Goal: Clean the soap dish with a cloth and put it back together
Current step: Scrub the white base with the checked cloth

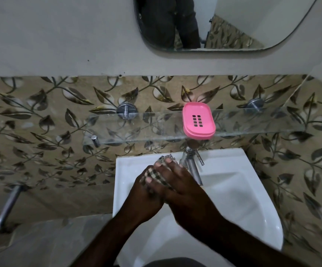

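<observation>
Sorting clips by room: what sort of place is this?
Most likely a bathroom: a white washbasin with a tap, a mirror above, and a pink soap dish on a glass shelf.

A clear glass shelf (137, 128) runs across the middle of the frame, fixed to the leaf-patterned tiled wall by round chrome brackets (127, 109) at its left and right. Its surface looks speckled with water marks. Right of centre, a pink soap dish (198, 120) sits directly on the glass, assembled, with its slotted drain tray on top; its near edge reaches the shelf's front edge. The other parts of the shelf carry no objects.
</observation>
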